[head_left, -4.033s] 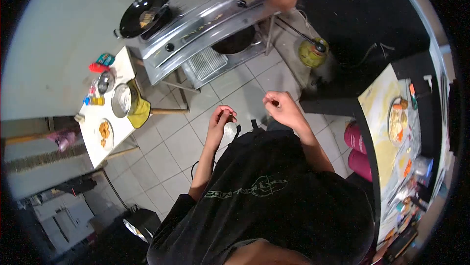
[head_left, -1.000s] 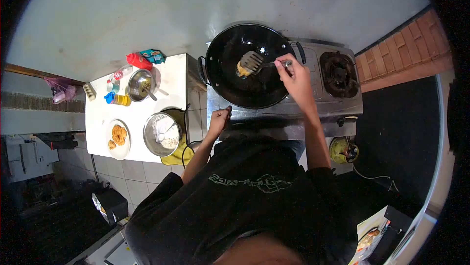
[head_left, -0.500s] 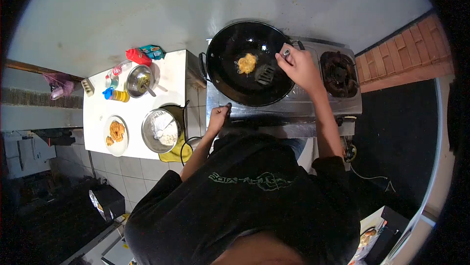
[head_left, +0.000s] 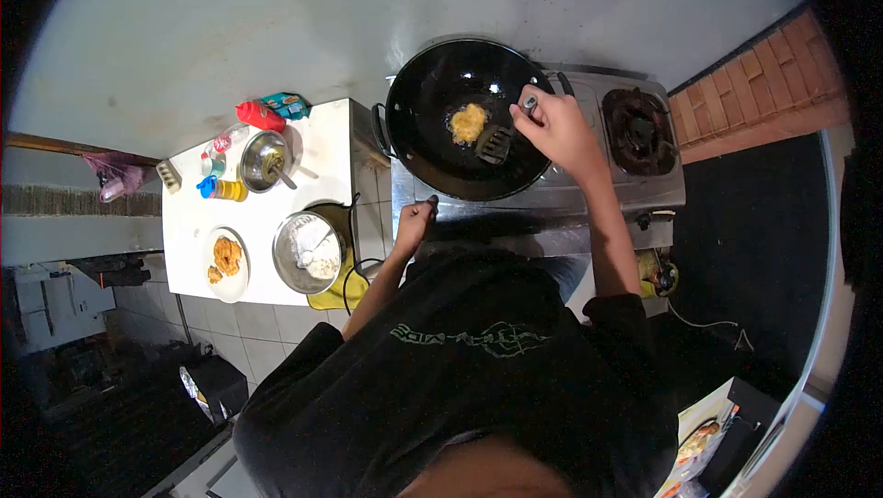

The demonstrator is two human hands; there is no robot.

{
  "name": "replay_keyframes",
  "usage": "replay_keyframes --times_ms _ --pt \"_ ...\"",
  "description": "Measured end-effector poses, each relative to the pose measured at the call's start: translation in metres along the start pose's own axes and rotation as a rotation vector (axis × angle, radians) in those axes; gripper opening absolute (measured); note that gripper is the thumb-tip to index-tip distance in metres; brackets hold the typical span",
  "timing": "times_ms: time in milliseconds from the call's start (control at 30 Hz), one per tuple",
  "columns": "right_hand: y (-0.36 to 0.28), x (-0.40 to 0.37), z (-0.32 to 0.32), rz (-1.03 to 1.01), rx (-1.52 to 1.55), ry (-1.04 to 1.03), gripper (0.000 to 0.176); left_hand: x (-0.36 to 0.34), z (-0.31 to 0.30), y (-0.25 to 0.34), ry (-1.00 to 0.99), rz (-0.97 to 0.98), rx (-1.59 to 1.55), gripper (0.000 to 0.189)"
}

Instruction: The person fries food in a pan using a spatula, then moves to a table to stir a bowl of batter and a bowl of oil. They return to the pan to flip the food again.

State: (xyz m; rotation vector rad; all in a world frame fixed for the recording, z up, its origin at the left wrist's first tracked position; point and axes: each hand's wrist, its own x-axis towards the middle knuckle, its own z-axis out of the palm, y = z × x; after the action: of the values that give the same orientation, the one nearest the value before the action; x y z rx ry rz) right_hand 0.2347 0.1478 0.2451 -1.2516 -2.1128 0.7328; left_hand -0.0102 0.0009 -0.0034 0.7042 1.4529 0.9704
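Note:
A black wok (head_left: 451,171) sits on the left side of the metal stove (head_left: 552,213). In it lies a golden piece of battered food (head_left: 469,123). My right hand (head_left: 552,125), above the wok's right side, grips the handle end of a slotted spatula (head_left: 494,144). The spatula's head is in the wok, close against the food's lower right side. My left hand (head_left: 417,220) is closed at the stove's front left edge, below the wok, with a small dark thing at its fingertips that I cannot make out.
On the white table (head_left: 184,222) at left stand a bowl of white flour (head_left: 313,250), a smaller metal bowl (head_left: 262,167), a plate of fried food (head_left: 227,263), a yellow bottle with a blue cap (head_left: 221,188) and red and teal packets. A second burner (head_left: 637,130) is at right.
The spatula head has moved left, up to the food. The food appears turned or shifted slightly right. My left hand has stayed at the stove's edge, and the view has shifted slightly.

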Motion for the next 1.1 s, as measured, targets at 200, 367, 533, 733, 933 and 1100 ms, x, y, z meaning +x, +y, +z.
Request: replay_keyframes --times_ms 200,367,533,733,933,1100 --pt "-0.004 0.002 0.004 -0.071 -0.012 0.013 0.023 0.003 0.0 -0.003 -0.059 0.006 -0.056 0.051" --pt "0.0 0.0 0.005 -0.112 -0.055 0.066 0.021 0.002 0.002 -0.001 -0.023 -0.005 -0.015 0.053" --pt "0.004 0.001 0.004 -0.052 -0.016 0.01 0.021 -0.003 0.003 0.004 -0.021 0.018 -0.016 0.053" --pt "-0.002 -0.005 -0.004 -0.005 0.021 -0.01 0.024 0.0 0.003 0.004 -0.019 0.022 0.022 0.054" --pt "-0.007 -0.006 -0.009 0.043 0.043 -0.04 0.024 0.0 0.001 0.004 -0.045 -0.041 0.01 0.054" --pt "-0.001 -0.001 0.001 0.025 0.062 -0.031 0.023 -0.001 0.001 0.003 -0.034 0.004 0.019 0.054"
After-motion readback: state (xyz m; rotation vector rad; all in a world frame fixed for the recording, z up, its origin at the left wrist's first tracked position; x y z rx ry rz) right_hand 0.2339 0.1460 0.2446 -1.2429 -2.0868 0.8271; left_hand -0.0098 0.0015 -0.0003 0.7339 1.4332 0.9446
